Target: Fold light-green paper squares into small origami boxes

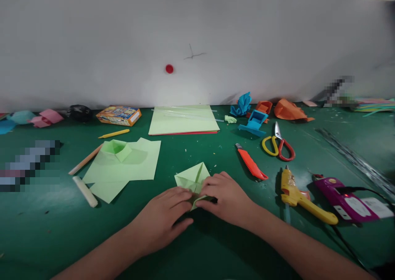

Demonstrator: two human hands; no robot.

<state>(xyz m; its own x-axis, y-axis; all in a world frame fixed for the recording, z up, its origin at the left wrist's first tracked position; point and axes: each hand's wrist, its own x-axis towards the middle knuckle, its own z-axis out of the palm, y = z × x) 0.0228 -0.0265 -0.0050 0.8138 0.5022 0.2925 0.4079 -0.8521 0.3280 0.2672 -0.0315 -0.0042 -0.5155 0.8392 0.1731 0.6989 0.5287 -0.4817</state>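
Note:
A light green folded paper [191, 176] with crease lines lies on the table in front of me, its lower part raised and partly covered by my fingers. My right hand [226, 197] pinches its lower right fold between thumb and fingers. On the left edge, the bent fingers of my left hand [168, 212] hold the paper, with the thumb stretched out below. To the left, a small folded green paper box [116, 150] rests on light green paper sheets [142, 160].
A stack of green sheets [183, 121] lies at the back by the wall. On the right are a red cutter knife [251, 164], scissors [277, 142], a yellow glue gun [305, 200] and a purple power strip [345, 200]. A yellow pen [114, 133] and a patterned box [119, 115] stand left.

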